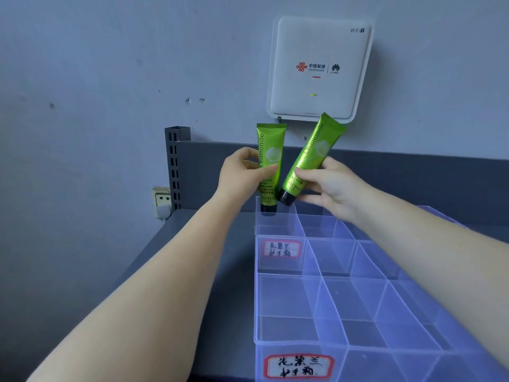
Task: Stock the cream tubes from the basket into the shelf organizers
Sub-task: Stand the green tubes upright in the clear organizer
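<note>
Two green cream tubes marked Chamomile, each with a black cap pointing down, are held above a clear plastic shelf organizer (278, 230). My left hand (242, 175) pinches the left tube (271, 150), which stands upright with its cap dipping into the organizer's far left compartment. My right hand (327, 186) grips the right tube (314, 153), tilted to the right, its cap just above the compartment wall. A nearer clear organizer (303, 337) has several open compartments with nothing in them. No basket is in view.
The organizers sit on a grey shelf (192, 257) with a grey back panel (220, 161) and a slotted upright post (175, 166). A white router (319, 67) hangs on the wall above. A wall socket (162, 199) is at the left. Red-bordered handwritten labels (298, 365) mark the organizers.
</note>
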A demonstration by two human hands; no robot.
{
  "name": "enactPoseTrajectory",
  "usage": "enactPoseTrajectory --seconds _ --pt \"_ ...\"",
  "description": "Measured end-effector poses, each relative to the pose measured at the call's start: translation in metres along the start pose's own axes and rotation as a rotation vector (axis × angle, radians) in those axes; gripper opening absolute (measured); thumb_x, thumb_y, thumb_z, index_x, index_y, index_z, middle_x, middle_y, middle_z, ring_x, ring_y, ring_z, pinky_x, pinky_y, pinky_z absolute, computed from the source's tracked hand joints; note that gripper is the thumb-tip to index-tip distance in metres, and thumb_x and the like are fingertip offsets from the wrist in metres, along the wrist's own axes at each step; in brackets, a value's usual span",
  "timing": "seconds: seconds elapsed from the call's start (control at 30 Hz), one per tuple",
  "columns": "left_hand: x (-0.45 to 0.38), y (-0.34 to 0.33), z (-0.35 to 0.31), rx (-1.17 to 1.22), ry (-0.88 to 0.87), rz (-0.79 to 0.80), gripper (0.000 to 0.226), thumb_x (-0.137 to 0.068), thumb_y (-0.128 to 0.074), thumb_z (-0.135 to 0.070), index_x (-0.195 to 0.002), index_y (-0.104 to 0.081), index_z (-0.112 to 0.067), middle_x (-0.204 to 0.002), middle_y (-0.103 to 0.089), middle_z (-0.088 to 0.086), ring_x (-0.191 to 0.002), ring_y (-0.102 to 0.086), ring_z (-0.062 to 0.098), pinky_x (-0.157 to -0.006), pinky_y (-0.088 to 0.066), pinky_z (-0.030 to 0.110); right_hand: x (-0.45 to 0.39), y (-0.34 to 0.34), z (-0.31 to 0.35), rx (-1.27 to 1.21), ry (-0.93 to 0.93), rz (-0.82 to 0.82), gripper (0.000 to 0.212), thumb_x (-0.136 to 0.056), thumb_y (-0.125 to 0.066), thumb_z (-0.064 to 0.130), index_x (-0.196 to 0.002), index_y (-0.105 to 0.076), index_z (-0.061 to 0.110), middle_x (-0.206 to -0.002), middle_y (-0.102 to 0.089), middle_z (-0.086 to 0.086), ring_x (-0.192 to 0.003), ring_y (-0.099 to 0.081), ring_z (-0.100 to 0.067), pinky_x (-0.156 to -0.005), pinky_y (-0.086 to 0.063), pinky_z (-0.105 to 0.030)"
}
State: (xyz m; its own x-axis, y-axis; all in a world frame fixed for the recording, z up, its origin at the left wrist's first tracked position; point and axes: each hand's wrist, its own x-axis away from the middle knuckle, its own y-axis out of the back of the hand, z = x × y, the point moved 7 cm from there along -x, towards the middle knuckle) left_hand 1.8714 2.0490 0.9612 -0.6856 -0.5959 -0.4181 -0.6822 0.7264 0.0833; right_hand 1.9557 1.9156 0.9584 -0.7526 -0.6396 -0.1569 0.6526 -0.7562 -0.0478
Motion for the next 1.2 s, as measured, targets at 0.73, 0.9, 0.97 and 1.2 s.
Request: enactPoseTrajectory --seconds 0.73,0.9,0.97,1.2 --pt "0.000 -0.002 0.017 -0.117 0.015 0.158 0.017 -0.087 -0.064 -0.026 -0.075 -0.058 -0.015 -0.051 -0.064 -0.012 -0.047 -0.058 -0.002 -0.057 -0.049 0.018 0.010 -0.014 -0.009 0.444 0.186 0.146 0.031 -0.086 -0.063 0.007 -0.116 -0.058 0.011 -0.099 -0.070 -0.004 -0.084 -0.066 -0.006 -0.076 -0.050 -0.010" --pt "0.001 0.000 0.016 -0.116 -0.005 0.174 0.015 -0.087 -0.063 -0.021 -0.073 -0.060 -0.017 -0.057 -0.065 -0.010 -0.048 -0.059 0.000 -0.060 -0.048 0.024 0.011 -0.014 -0.006 0.526 0.231 0.130 0.028 -0.085 -0.065 0.010 -0.112 -0.060 0.010 -0.099 -0.072 -0.005 -0.089 -0.068 -0.012 -0.080 -0.052 -0.016" --pt "0.000 0.002 0.016 -0.108 -0.010 0.161 0.012 -0.086 -0.065 -0.019 -0.075 -0.062 -0.015 -0.060 -0.066 -0.010 -0.049 -0.060 0.001 -0.059 -0.048 0.025 0.013 -0.015 -0.004 0.537 0.257 0.133 0.027 -0.084 -0.066 0.009 -0.111 -0.061 0.011 -0.099 -0.072 -0.005 -0.091 -0.068 -0.012 -0.083 -0.051 -0.019" --pt "-0.001 0.004 0.018 -0.067 -0.030 0.114 0.010 -0.083 -0.068 -0.018 -0.074 -0.066 -0.017 -0.056 -0.067 -0.011 -0.050 -0.059 0.005 -0.057 -0.049 0.021 0.014 -0.018 0.006 0.523 0.343 0.112 0.026 -0.082 -0.068 0.008 -0.101 -0.063 0.025 -0.104 -0.070 -0.005 -0.100 -0.064 -0.021 -0.093 -0.050 -0.030"
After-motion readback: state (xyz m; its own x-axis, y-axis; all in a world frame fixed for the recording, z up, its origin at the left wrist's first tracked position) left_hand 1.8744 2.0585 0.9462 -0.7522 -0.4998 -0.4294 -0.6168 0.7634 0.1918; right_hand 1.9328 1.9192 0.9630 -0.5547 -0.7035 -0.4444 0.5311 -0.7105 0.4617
